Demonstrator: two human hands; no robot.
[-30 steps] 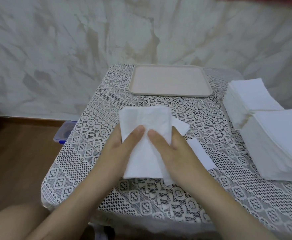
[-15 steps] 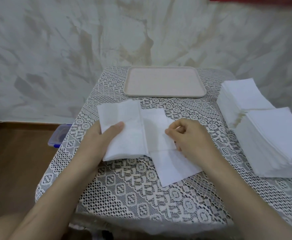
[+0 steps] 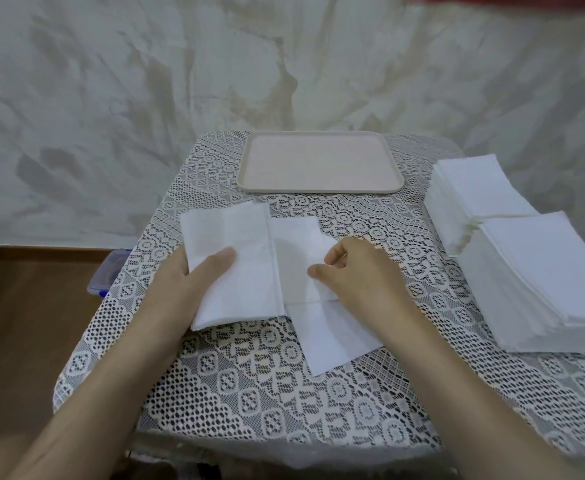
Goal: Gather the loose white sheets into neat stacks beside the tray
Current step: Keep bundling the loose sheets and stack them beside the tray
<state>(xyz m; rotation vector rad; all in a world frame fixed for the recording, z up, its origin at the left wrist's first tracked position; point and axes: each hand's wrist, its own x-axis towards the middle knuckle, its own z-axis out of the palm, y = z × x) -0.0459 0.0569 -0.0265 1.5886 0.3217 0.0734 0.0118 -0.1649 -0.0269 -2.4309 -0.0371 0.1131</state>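
Head view: on the lace-covered table (image 3: pixel 249 393), the two tall stacks (image 3: pixel 540 271) at the right and the tray (image 3: pixel 318 164) at the far edge are unmoved since half a second ago. The folded sheet bundle (image 3: pixel 246 244) is gripped in the same place by the left hand (image 3: pixel 187 282), thumb flat on top. The loose sheet (image 3: pixel 332 334) beside it is pinched by the right hand (image 3: pixel 360 271), fingers curled, thumb now extended.

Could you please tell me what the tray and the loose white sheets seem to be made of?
The tray looks like matte plastic, perhaps melamine: smooth beige surface, moulded rounded rim, no shine. The white sheets look like soft tissue or nonwoven paper: thin, faintly creased, limp at the edges.
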